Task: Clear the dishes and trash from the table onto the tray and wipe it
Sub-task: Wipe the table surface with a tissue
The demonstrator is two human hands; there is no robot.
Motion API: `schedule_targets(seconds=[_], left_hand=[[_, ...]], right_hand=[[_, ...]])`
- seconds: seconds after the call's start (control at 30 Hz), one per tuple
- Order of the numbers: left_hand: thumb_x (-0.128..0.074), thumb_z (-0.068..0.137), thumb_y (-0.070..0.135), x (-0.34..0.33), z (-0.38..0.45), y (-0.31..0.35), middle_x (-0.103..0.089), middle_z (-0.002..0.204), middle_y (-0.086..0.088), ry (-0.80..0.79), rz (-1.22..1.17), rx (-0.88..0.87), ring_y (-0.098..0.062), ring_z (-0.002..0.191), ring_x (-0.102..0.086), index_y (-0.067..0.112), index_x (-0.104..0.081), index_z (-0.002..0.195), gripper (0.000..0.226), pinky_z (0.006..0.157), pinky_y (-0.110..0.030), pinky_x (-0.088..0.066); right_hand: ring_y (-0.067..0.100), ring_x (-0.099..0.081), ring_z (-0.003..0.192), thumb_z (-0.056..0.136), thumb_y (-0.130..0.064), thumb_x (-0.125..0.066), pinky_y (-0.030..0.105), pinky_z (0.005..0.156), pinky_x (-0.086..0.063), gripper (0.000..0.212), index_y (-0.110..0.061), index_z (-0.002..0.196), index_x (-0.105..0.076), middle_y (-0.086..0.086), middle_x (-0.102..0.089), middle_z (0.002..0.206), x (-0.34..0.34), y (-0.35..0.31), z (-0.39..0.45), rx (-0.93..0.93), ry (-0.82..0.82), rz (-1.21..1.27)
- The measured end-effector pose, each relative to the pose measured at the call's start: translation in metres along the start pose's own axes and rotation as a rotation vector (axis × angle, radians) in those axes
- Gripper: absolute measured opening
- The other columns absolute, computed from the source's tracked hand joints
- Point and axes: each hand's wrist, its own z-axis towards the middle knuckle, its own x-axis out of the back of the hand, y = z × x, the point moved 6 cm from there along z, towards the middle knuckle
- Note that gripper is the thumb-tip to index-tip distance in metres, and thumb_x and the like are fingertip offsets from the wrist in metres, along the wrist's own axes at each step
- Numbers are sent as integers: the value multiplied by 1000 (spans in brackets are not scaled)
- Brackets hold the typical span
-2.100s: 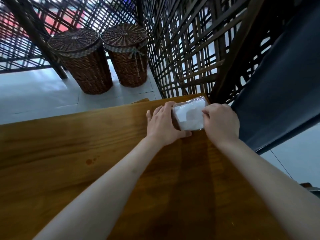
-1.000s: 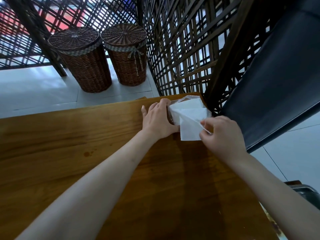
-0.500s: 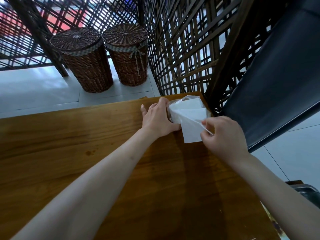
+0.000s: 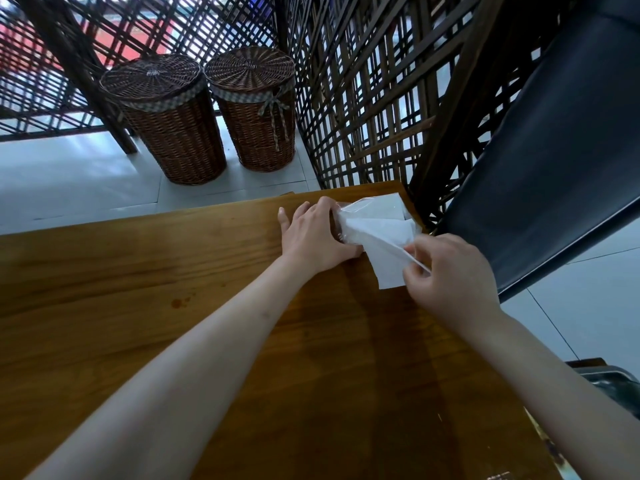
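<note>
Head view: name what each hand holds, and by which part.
Left hand grips tissue pack at its left end; right hand pinches tissue at its pulled-out edge.

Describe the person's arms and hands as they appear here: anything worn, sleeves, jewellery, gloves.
Both forearms are bare as far as the frame shows, with no sleeve in view. The left hand and the right hand wear no gloves, and no rings, watch or bracelet can be seen on the fingers or wrists. Fingernails look short and unpainted.
</note>
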Motion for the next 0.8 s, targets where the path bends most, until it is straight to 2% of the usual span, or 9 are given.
schedule_targets(seconds=[0.33, 0.8], left_hand=[[-68, 63, 64, -4, 0, -2, -45, 140, 4, -50, 76, 77, -26, 140, -22, 26, -41, 128, 80, 109, -56, 9], [-68, 66, 63, -5, -2, 2, -39, 144, 1, -110, 144, 165, -29, 141, -19, 25, -36, 136, 86, 110, -57, 5]], right_hand=[[21, -49, 64, 77, -10, -57, 34, 49, -44, 8, -7, 78, -63, 6, -56, 69, 20, 2, 2, -20, 66, 15], [20, -51, 62, 79, -9, -60, 35, 48, -47, 4, -7, 79, -64, 5, -57, 68, 51, -8, -1, 13, 139, 61]])
